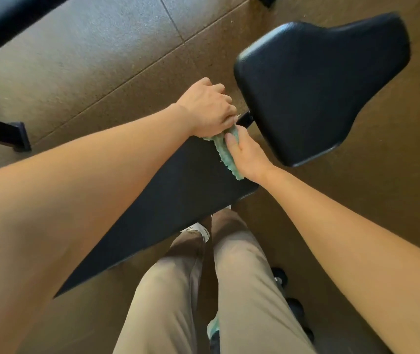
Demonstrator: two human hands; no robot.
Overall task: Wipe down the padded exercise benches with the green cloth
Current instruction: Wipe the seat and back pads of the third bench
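A long black padded bench back (173, 192) runs from lower left to the centre. Its separate black seat pad (318, 83) sits beyond it at upper right. The green cloth (225, 155) lies bunched over the far end of the long pad. My left hand (208, 108) grips the cloth's upper end at the pad's far corner. Beside it, my right hand (247, 154) holds the cloth's lower part, its thumb pressed on top. Both hands meet at the gap between the two pads, where a black metal bracket (246, 118) shows.
Brown speckled rubber floor tiles (101, 60) surround the bench. A black frame foot (20, 139) stands at left, and a dark bar crosses the top left corner. My legs in beige trousers (203, 290) stand close to the bench; a second green cloth (212, 325) and dark dumbbells (290, 302) lie by them.
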